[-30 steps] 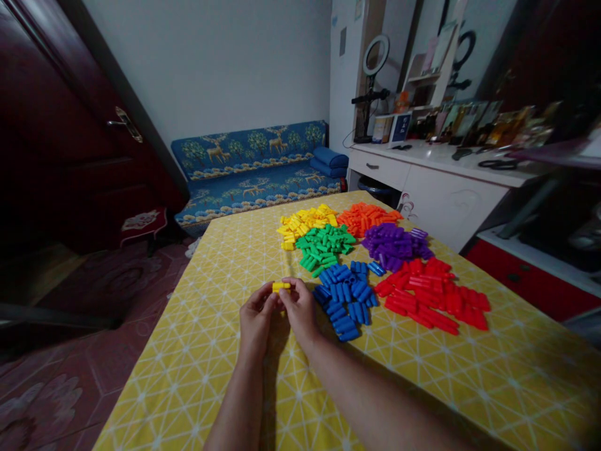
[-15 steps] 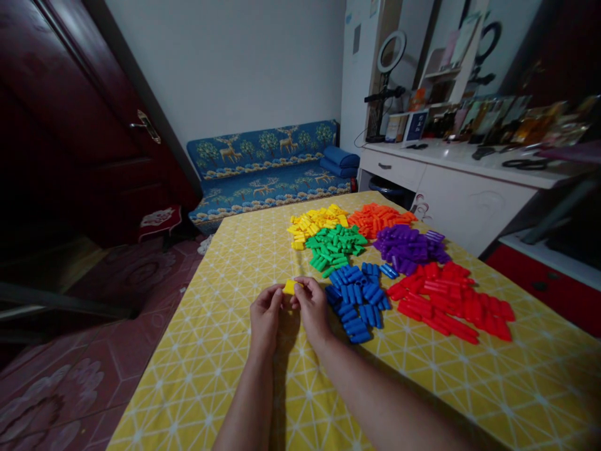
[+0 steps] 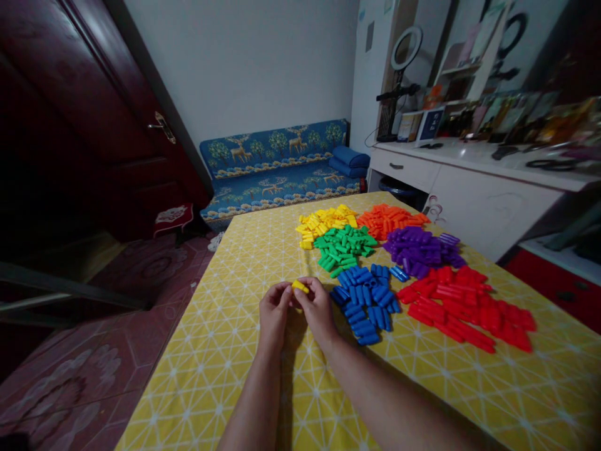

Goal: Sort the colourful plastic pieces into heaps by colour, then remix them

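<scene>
Above the table's near middle, a small yellow plastic piece (image 3: 300,286) sits between the fingertips of both hands. My right hand (image 3: 318,310) pinches it with the thumb in front. My left hand (image 3: 274,313) is closed at the piece's left end, its fingers partly hidden. Just right of my right hand lies a pile of blue plastic pieces (image 3: 364,299), tube-like in shape. Beyond are heaps of green pieces (image 3: 346,245), yellow pieces (image 3: 326,220) and orange pieces (image 3: 389,218). Purple pieces (image 3: 420,249) and red pieces (image 3: 469,304) lie farther right.
A yellow cloth with white lines covers the table (image 3: 211,351). Past its far edge stands a blue patterned sofa (image 3: 277,169). On the right, a white dresser (image 3: 498,200) carries bottles and a ring light (image 3: 406,47). A dark red door (image 3: 113,119) and small stool (image 3: 173,216) are left.
The yellow piece has been turned between my fingers and now shows a narrower side. The whole view has shifted slightly, so everything appears farther right. The piles look unchanged.
</scene>
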### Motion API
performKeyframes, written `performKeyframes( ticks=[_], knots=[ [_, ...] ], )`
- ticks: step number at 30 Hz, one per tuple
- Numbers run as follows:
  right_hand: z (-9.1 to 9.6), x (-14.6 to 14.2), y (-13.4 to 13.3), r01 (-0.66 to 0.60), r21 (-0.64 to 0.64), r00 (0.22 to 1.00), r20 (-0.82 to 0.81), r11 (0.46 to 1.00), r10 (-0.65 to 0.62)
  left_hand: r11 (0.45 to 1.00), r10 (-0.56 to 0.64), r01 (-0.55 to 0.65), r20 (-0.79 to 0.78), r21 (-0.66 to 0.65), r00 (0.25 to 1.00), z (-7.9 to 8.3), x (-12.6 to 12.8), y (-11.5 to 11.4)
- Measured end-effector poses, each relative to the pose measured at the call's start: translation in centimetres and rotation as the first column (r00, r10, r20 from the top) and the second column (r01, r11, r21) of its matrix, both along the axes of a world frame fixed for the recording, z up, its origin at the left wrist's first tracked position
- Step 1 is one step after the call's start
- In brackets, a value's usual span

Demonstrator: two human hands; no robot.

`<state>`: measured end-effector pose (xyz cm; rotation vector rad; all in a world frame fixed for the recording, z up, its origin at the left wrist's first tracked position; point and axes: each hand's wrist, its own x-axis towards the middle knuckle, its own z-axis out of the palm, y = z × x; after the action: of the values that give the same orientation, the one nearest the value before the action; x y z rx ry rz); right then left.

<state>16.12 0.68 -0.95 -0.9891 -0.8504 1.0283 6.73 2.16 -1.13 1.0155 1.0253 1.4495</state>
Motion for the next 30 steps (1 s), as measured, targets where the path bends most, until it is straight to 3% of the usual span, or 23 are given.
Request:
performKeyframes(
  ticks=[10, 18, 26, 30],
  knots=[
    [-0.27, 0.13, -0.12, -0.007, 0.052, 0.997, 0.081, 0.999, 0.002, 1.000, -0.021, 0.022, 0.029, -0.011, 0.999, -0.46, -0.16, 0.20],
    [-0.94, 0.11, 0.12, -0.024, 0.051, 0.984, 0.178, 0.998, 0.015, 0.999, 0.042, -0.041, 0.041, -0.016, 0.998, -0.65, -0.31, 0.53],
    [-0.50, 0.18, -0.03, -0.117, 0.056, 0.967, 0.233, 0.991, 0.101, 1.000, 0.014, -0.014, 0.046, 0.010, 0.999, -0.35, -0.42, 0.22],
    [-0.47, -0.01, -0.02, -0.097, 0.062, 0.972, 0.219, 0.993, 0.081, 1.000, 0.014, -0.014, 0.059, -0.005, 0.998, -0.25, -0.31, 0.22]
  ],
)
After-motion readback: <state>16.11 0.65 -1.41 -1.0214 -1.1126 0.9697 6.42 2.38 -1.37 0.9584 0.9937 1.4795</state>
